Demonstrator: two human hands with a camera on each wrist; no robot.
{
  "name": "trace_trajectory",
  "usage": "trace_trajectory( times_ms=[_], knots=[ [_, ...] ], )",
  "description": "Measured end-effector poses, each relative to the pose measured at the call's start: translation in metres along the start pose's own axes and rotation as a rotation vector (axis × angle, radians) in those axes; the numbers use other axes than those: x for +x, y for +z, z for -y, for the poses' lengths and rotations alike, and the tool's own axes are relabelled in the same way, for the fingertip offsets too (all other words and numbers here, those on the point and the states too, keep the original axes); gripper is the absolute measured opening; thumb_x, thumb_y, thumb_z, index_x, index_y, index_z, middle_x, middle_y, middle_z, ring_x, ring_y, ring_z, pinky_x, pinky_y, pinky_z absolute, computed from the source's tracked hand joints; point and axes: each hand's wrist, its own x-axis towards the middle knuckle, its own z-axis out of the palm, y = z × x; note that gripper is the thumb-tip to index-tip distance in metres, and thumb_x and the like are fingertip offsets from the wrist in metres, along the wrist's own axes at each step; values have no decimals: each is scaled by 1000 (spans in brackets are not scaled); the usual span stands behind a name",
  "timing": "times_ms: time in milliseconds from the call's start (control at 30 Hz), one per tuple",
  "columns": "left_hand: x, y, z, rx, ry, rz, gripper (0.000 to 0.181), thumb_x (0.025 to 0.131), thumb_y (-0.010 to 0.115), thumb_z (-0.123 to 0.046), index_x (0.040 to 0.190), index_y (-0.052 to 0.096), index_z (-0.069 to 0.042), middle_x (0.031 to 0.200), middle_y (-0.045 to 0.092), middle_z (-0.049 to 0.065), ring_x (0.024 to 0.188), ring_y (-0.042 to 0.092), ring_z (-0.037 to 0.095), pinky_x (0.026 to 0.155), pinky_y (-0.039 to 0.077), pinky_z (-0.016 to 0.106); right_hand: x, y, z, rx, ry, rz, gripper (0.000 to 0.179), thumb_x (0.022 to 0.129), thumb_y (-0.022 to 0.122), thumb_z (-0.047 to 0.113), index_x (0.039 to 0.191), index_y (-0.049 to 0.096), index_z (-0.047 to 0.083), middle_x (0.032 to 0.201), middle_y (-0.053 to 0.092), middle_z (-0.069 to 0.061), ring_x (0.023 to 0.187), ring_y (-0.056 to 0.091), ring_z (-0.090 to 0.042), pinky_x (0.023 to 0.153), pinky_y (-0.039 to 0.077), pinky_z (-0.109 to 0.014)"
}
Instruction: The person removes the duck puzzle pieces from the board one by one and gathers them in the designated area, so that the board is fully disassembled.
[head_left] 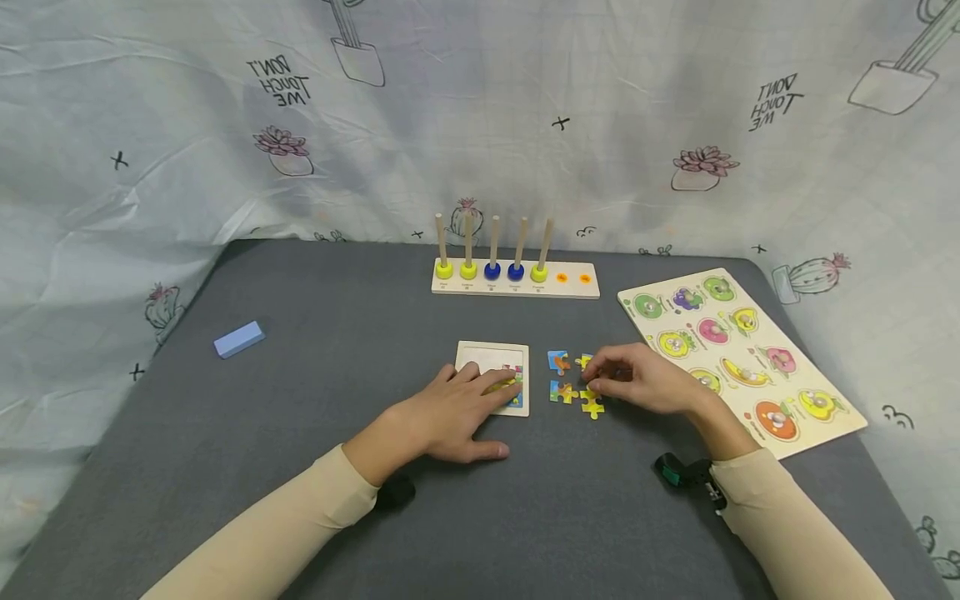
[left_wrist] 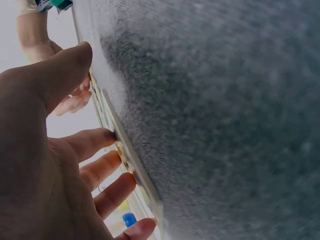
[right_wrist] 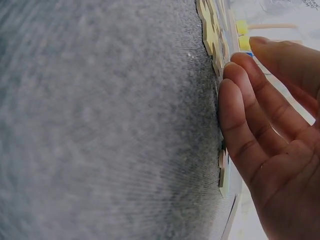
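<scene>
A small wooden puzzle tray (head_left: 469,352) lies mid-table, with some picture showing at its right side. My left hand (head_left: 459,410) rests on it, fingers spread, the thumb out over the cloth. Several loose jigsaw pieces (head_left: 564,392) in blue, orange and yellow lie right of the tray. Over their right edge is my right hand (head_left: 643,379), its fingers loosely bent. The right wrist view shows the fingertips (right_wrist: 232,97) close beside the pieces (right_wrist: 209,30), with nothing seen between fingers and thumb. The right hand hides part of some pieces.
A peg board (head_left: 517,287) with yellow and blue rings stands at the back. On the right lies a fruit puzzle board (head_left: 738,350), partly behind the right forearm. A blue block (head_left: 239,340) lies at the left. A patterned cloth (head_left: 480,108) hangs behind the grey tabletop (head_left: 337,333).
</scene>
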Motion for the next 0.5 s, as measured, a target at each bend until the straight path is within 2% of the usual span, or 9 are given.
trace_trajectory(
  times_ms=[133,300,500],
  knots=[
    [-1,0,2,-17,4,-7,85,95,57,-69,163,33,-25,169,26,-4,124,41,22,95,36,47,3,-2,3,4,2,6,12,100,67,7,111,71,4,102,74,-9,90,72,-26,79,57,-29],
    [-3,0,2,5,13,-26,85,94,57,-68,162,33,-23,169,25,-4,126,43,23,96,37,49,8,-5,9,-7,-13,-1,13,100,67,8,112,72,4,105,72,-10,89,71,-27,80,57,-30],
    [-6,2,-1,21,19,-25,85,95,57,-68,164,30,-25,170,20,-6,132,43,22,98,37,48,17,-4,12,-28,-58,10,14,100,67,7,113,72,4,108,73,-10,92,71,-29,81,58,-33]
  ],
)
